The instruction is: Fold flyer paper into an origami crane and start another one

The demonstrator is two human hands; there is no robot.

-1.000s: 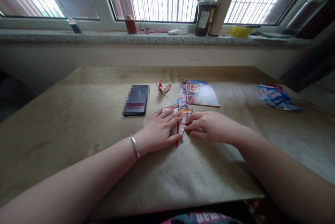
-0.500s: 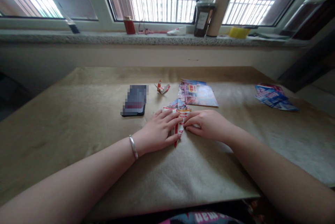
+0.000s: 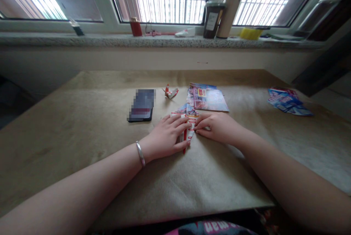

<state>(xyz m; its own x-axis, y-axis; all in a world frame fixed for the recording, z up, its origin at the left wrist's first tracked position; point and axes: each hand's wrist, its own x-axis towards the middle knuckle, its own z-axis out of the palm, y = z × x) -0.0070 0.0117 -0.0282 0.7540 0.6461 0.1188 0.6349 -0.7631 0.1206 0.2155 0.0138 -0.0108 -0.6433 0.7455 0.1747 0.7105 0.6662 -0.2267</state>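
A folded piece of printed red, white and blue paper (image 3: 188,119) lies on the brown paper-covered table (image 3: 82,125) in front of me. My left hand (image 3: 168,136), a silver bangle on its wrist, lies flat with fingers spread, pressing the paper's left side. From the right, my right hand (image 3: 219,127) presses its curled fingertips onto the paper's right edge. A small finished folded paper figure (image 3: 170,92) stands just beyond.
A dark phone (image 3: 142,105) lies left of the paper. A colourful flyer (image 3: 206,98) sits behind it, and more flyers (image 3: 287,101) at the far right. The window sill (image 3: 109,39) holds a red cup (image 3: 136,27), a dark jar (image 3: 211,19) and a yellow object (image 3: 249,33).
My right hand has slid a little up and left along the folded paper's right edge. The left hand stays flat in place.
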